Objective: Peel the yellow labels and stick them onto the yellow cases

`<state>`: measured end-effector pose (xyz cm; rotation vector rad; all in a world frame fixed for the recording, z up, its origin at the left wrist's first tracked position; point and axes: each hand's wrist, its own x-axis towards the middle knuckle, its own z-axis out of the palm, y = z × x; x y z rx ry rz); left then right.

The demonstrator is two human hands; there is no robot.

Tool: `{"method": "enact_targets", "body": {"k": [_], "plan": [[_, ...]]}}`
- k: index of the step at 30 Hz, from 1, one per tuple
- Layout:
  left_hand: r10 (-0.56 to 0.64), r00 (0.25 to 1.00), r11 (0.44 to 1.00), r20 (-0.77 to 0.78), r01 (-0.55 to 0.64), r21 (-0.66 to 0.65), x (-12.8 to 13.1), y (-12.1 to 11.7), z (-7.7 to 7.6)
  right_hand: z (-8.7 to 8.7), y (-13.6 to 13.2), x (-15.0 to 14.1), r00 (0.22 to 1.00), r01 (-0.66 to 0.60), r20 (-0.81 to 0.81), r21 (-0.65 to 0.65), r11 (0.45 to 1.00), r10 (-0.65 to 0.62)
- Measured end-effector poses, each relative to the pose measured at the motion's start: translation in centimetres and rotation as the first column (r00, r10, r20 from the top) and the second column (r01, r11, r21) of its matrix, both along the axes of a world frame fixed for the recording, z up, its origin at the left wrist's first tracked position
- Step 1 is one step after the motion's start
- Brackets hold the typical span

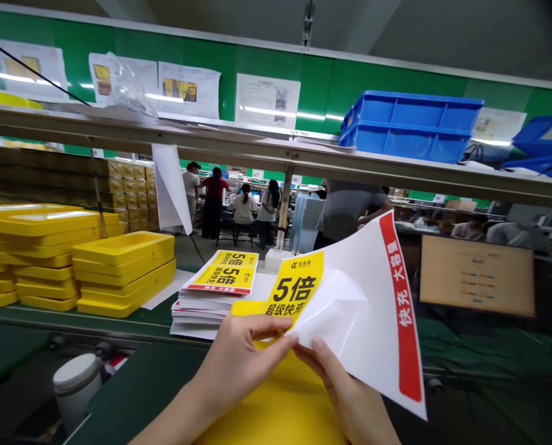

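My left hand (238, 364) pinches the lower edge of a yellow label sticker (294, 287) printed with black characters. My right hand (345, 395) pinches the white backing sheet (368, 321) with a red strip on its right side, peeled away from the sticker. Both hands hold this sheet just above a yellow plastic tray (280, 414) at the front. A stack of the same printed label sheets (215, 290) lies on the bench behind, left of my hands.
Piles of yellow trays (118, 272) stand at the left. A white cup (76, 383) sits at lower left. Blue bins (410, 127) rest on the overhead shelf. A cardboard board (477, 275) stands at right. Several people work in the background.
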<state>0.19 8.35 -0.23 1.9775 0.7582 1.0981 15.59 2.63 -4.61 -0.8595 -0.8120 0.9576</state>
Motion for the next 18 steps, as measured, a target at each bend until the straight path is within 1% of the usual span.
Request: {"method": "enact_targets", "body": {"k": [2,4,7,8,9,10,13,15,16,17,18], "plan": [[0.041,0.999,0.998,-0.027,-0.040,0.052,0.0,-0.3,-0.1,-0.2,0.0,-0.1,1.000,0.002,0.021,-0.027,1.000,-0.001],[0.064,0.997,0.990,-0.033,-0.059,0.124,0.0,-0.4,-0.4,-0.6,0.0,-0.4,0.999,-0.036,-0.014,-0.025,0.999,0.036],[0.112,0.994,0.949,-0.010,-0.104,0.298,0.0,-0.4,-0.9,-1.3,0.2,-0.6,0.993,-0.087,-0.074,0.006,0.996,0.087],[0.123,0.992,0.937,-0.003,-0.115,0.329,0.0,-0.3,-1.1,-1.5,0.2,-0.7,0.994,-0.088,-0.072,0.008,0.996,0.088],[0.130,0.991,0.935,0.006,-0.125,0.332,0.1,-0.2,-1.2,-1.6,0.2,-0.6,0.994,-0.087,-0.061,0.004,0.996,0.087],[0.126,0.992,0.943,0.015,-0.124,0.308,0.1,0.0,-1.3,-1.7,0.3,-0.6,0.996,-0.082,-0.046,0.000,0.997,0.082],[0.049,0.997,0.989,0.051,-0.056,0.138,0.0,0.2,-1.2,-1.7,0.3,-0.5,0.999,-0.046,-0.030,-0.010,0.999,0.045],[-0.008,0.999,0.999,0.049,0.006,0.036,0.0,0.0,-0.9,-1.5,0.3,-0.4,0.998,-0.048,-0.043,-0.025,0.999,0.047],[-0.012,0.999,1.000,0.041,0.011,0.020,-0.1,-0.1,-0.7,-1.4,0.3,-0.3,0.998,-0.053,-0.047,-0.032,0.998,0.052],[0.003,0.999,0.999,0.035,-0.004,0.036,-0.1,-0.3,-0.6,-1.4,0.2,-0.2,0.997,-0.063,-0.045,-0.036,0.997,0.061],[0.026,0.999,0.996,0.033,-0.028,0.079,-0.1,-0.5,-0.6,-1.3,0.1,-0.2,0.997,-0.077,-0.032,-0.040,0.996,0.076]]}}
